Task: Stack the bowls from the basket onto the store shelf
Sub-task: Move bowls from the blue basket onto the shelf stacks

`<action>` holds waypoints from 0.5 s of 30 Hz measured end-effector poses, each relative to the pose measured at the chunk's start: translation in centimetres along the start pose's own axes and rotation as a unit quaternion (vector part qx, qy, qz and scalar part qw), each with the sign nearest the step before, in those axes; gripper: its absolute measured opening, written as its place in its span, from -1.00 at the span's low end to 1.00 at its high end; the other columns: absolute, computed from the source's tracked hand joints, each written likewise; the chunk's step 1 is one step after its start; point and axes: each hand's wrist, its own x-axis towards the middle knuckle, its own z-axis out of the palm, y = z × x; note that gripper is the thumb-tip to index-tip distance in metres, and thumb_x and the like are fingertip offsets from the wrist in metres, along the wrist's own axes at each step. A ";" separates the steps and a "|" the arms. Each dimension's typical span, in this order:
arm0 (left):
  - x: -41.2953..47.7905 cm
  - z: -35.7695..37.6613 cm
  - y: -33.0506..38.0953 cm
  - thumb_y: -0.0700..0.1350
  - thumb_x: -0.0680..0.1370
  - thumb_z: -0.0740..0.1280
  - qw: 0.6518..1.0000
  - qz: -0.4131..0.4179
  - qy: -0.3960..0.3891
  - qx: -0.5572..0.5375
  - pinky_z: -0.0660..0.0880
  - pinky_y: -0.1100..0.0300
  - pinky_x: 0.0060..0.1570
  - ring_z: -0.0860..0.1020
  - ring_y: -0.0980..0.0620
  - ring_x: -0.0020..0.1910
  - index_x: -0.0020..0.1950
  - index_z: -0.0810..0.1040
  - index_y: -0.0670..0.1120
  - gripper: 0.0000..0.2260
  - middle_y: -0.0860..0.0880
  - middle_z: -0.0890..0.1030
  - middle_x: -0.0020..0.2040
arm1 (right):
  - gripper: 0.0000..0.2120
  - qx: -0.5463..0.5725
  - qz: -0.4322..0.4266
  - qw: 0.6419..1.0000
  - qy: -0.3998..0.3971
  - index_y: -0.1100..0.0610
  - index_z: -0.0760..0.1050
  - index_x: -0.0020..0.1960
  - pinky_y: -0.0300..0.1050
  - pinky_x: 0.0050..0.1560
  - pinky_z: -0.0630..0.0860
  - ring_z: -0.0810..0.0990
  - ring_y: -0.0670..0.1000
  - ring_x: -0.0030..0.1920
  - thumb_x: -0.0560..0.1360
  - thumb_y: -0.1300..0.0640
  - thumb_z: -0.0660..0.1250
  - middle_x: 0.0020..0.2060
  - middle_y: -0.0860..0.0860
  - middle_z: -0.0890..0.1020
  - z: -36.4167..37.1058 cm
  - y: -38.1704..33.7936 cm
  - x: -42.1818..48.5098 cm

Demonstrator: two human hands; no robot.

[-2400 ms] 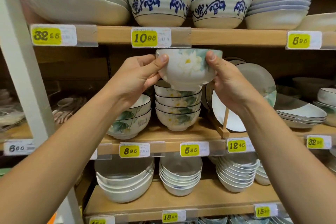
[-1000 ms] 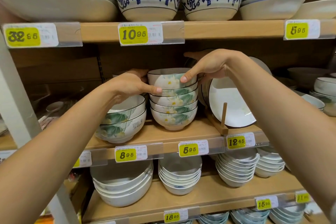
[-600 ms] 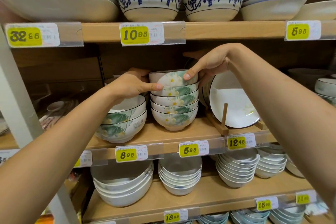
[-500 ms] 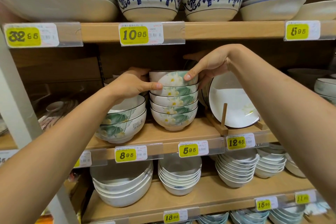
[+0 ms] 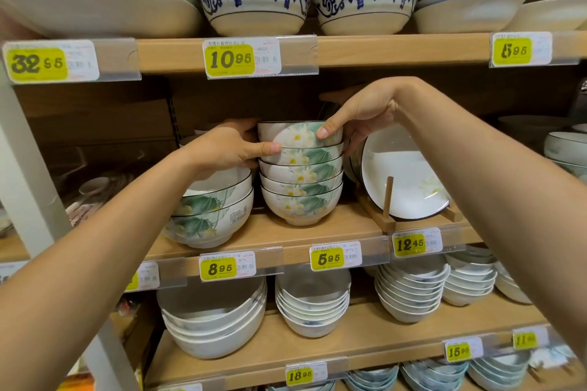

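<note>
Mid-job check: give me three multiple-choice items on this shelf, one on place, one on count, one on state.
1. Which price tag sits under the lotus bowl stack? A 32.95 B 5.95 C 18.95
2. How many bowls are in that stack? A three B five C eight
3. What are the hands doing? A hanging free B lifting a plate C gripping the top bowl
Answers: B, the 5.95 tag lies right below; B, five rims show; C, left hand and right hand hold its sides.
</note>
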 end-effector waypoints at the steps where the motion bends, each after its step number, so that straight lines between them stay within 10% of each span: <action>1: -0.2 0.0 0.2 0.16 0.26 0.50 1.000 -0.004 0.001 0.010 0.59 0.28 -0.09 0.59 0.12 0.15 0.42 0.40 0.08 -0.25 0.11 0.61 0.22 | -0.52 0.003 0.001 1.000 0.013 0.13 0.51 0.25 -0.11 0.12 0.56 0.62 0.05 0.19 0.36 0.03 0.40 0.17 0.07 0.65 0.3 -0.1 -0.4; 8: -6.1 1.6 3.8 -0.08 0.47 0.46 0.978 0.050 0.203 0.013 0.39 0.34 0.19 0.48 0.22 0.26 0.47 0.35 -0.08 -0.40 0.02 0.47 0.39 | -0.15 0.081 -0.182 0.905 0.376 0.03 0.22 0.51 -0.09 0.15 0.52 0.45 0.01 0.31 0.33 0.06 0.56 0.38 0.01 0.41 5.9 1.2 -4.2; 12: -12.7 7.3 3.2 -0.09 0.48 0.44 0.953 0.098 0.227 -0.177 0.43 0.53 0.04 0.52 0.37 0.17 0.32 0.51 0.07 -0.59 0.20 0.61 0.21 | -0.48 0.192 -0.314 0.809 0.458 -0.14 0.42 0.30 -0.31 0.06 0.55 0.55 -0.22 0.18 0.42 0.17 0.48 0.16 -0.23 0.57 14.3 5.1 -4.9; 15: -13.2 11.7 1.5 -0.05 0.49 0.42 0.949 0.034 0.188 -0.250 0.37 0.64 -0.11 0.46 0.55 0.07 0.34 0.39 0.21 -0.53 0.44 0.56 0.09 | -0.42 0.217 -0.245 0.837 0.439 -0.15 0.34 0.37 -0.13 0.26 0.49 0.46 -0.22 0.28 0.43 0.12 0.46 0.27 -0.21 0.50 19.1 7.4 -2.6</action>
